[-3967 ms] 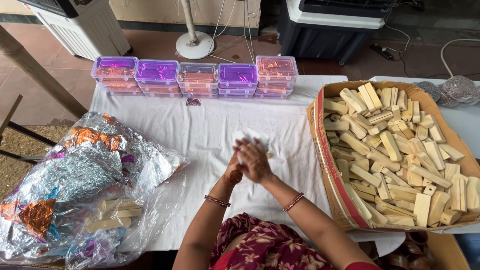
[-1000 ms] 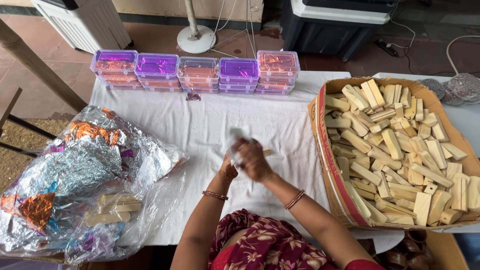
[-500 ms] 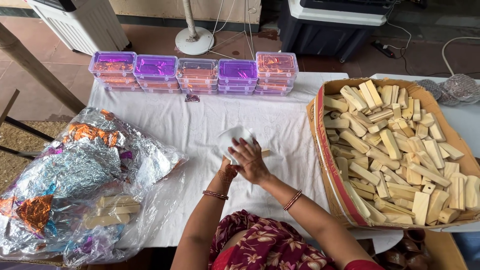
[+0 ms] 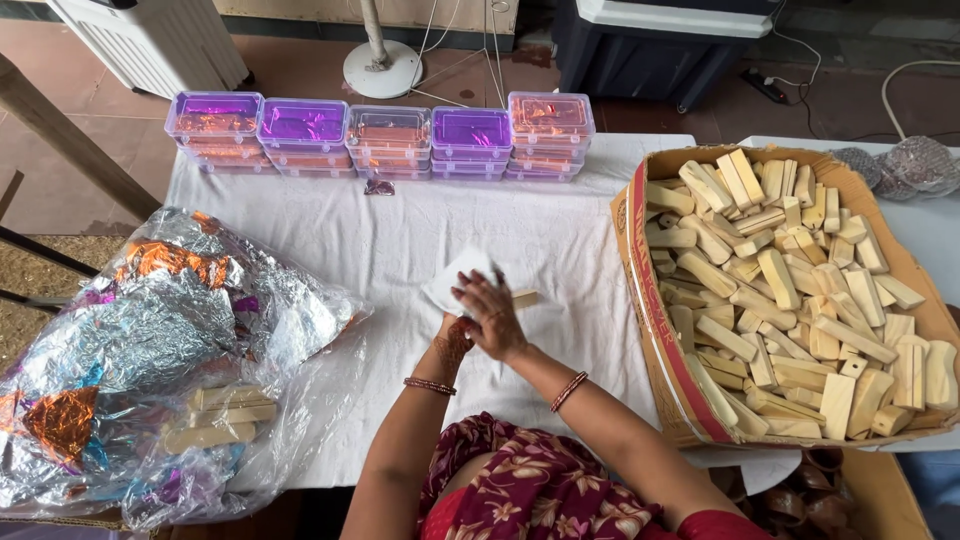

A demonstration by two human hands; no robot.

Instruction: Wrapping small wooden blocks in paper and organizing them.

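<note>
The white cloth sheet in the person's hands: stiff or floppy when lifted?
Likely floppy: the white cloth sheet bends over the pale wooden stick under the right hand. Probably light, since fingertips alone lift its corner. Left hand is mostly hidden.

view: head, single | position: above the surface (image 4: 330, 240) near edge | facing: steeply down toward far edge | range: close

A small packing workplace. A cloth-covered table (image 4: 330, 240) carries a cardboard box (image 4: 650, 300) of wooden blocks (image 4: 780, 280). Stacked plastic boxes (image 4: 385, 135) line its far edge.
</note>
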